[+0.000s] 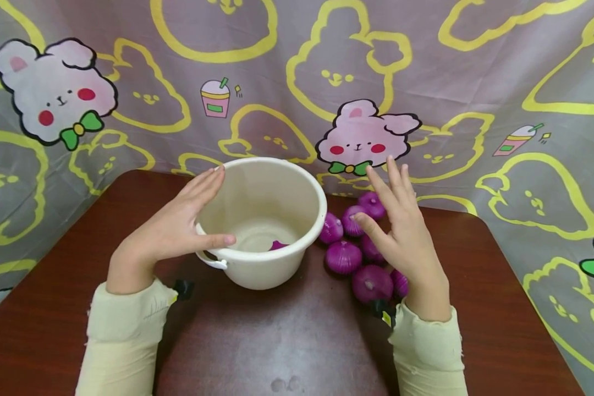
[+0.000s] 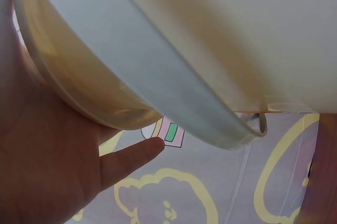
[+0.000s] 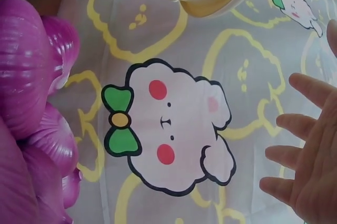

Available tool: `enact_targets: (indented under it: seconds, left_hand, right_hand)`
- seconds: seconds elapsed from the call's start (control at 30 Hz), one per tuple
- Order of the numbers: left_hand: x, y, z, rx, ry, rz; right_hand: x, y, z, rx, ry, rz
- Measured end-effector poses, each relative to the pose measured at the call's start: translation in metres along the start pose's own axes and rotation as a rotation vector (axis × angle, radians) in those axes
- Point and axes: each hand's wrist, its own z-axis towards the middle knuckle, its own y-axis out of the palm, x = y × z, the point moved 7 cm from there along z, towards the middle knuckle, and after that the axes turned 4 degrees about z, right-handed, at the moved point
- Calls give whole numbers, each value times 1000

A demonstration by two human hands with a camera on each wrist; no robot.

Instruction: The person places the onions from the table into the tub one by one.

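A cream plastic bucket (image 1: pixel 267 269) stands upright near the middle of the table, with a small purple piece (image 1: pixel 278 245) visible inside it. My left hand (image 1: pixel 173 225) is at the bucket's left rim, fingers straight and thumb stretched over the near edge; whether it touches cannot be told. To the right of the bucket lies a cluster of several purple onions (image 1: pixel 344 257). Above the right side of these onions my right hand (image 1: pixel 406 236) is raised with its fingers spread, holding nothing. In the right wrist view, onions (image 3: pixel 21 66) fill the left edge, apart from the fingers.
A dark reddish-brown table (image 1: pixel 287 341) with rounded far corners carries everything. Behind it hangs a grey cloth (image 1: pixel 440 66) printed with yellow outlines and white rabbits. A white handle joint (image 1: pixel 218 263) juts from the bucket's left front.
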Motion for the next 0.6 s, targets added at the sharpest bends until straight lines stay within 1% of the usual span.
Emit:
enact_targets:
  seconds: [0.13, 0.37, 0.6]
  left_hand:
    - [1, -1, 1, -2, 0, 1]
    - [0, -1, -1, -8, -17, -12]
    - [0, -1, 0, -11, -11, -1]
  right_hand:
    - [3, 1, 0, -13, 40, -23]
    - [10, 8, 0, -95, 133, -83]
    - [16, 8, -2, -149, 185, -103]
